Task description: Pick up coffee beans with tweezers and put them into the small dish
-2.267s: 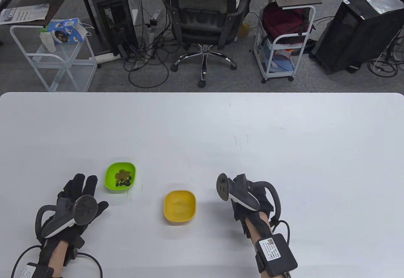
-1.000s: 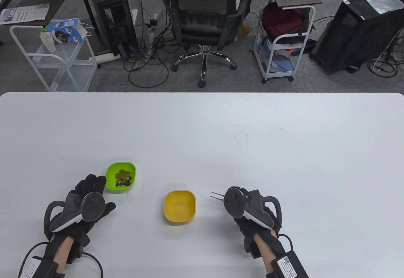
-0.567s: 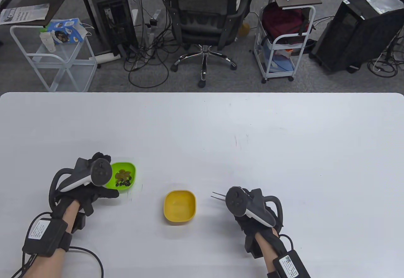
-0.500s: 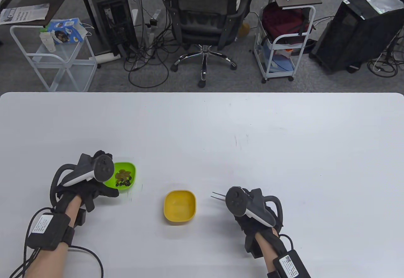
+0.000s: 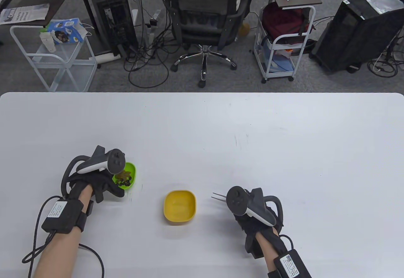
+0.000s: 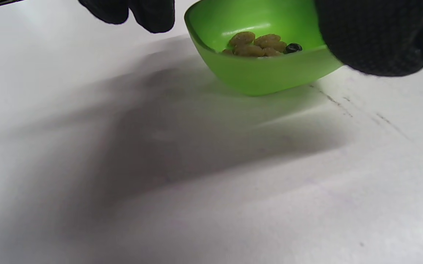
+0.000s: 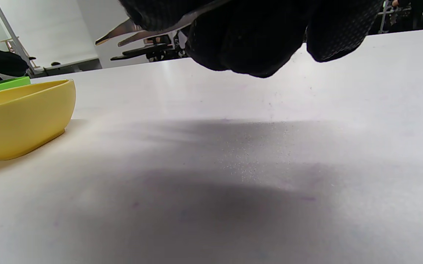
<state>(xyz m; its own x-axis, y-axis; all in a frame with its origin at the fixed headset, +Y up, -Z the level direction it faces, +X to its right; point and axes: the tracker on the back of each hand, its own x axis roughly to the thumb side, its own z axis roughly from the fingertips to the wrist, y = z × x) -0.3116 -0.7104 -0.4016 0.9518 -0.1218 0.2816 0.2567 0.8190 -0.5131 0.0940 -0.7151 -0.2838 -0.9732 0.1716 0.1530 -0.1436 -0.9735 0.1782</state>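
Left hand (image 5: 94,181) grips the green plastic bowl (image 5: 130,177); right hand (image 5: 252,218) holds slim metal tweezers (image 5: 218,197). Steady the bowl before approaching the dark beans (image 5: 123,183).

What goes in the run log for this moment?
left hand: grips green dish | right hand: holds tweezers | yellow dish: empty

Green dish (image 5: 131,177) half hidden under left tracker, tweezers (image 5: 218,196) handles buried in right grip, possibly pinched
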